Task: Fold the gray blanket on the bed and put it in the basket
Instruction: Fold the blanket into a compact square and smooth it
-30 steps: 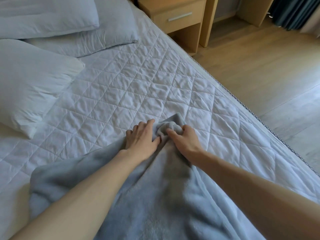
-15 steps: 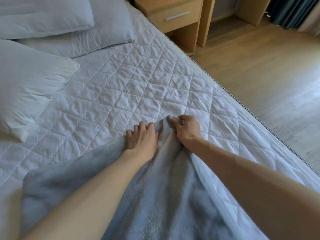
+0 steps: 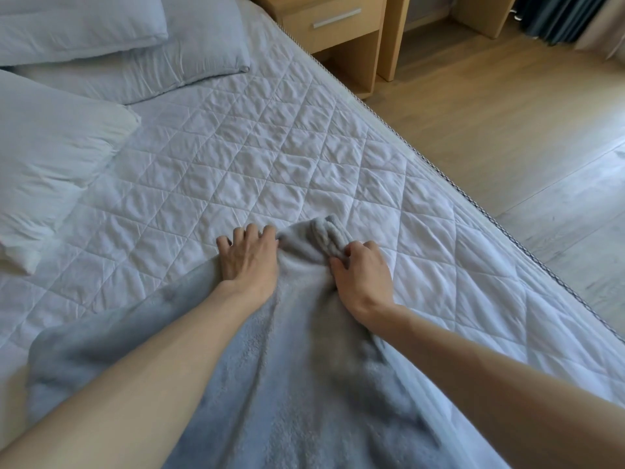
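The gray blanket lies spread over the near part of the white quilted bed, narrowing to a bunched corner between my hands. My left hand lies on the blanket's left edge with its fingers stretched forward onto the quilt. My right hand grips the bunched corner, its fingers curled round the folds. The basket is not in view.
Three white pillows lie at the head of the bed on the left. A wooden nightstand with a drawer stands past the bed's right edge, beside wooden furniture legs. Wood floor runs along the right; a dark curtain hangs at top right.
My right hand has closed round the bunched corner and shifted slightly right. My left hand has flattened and slid a little left along the blanket's edge.
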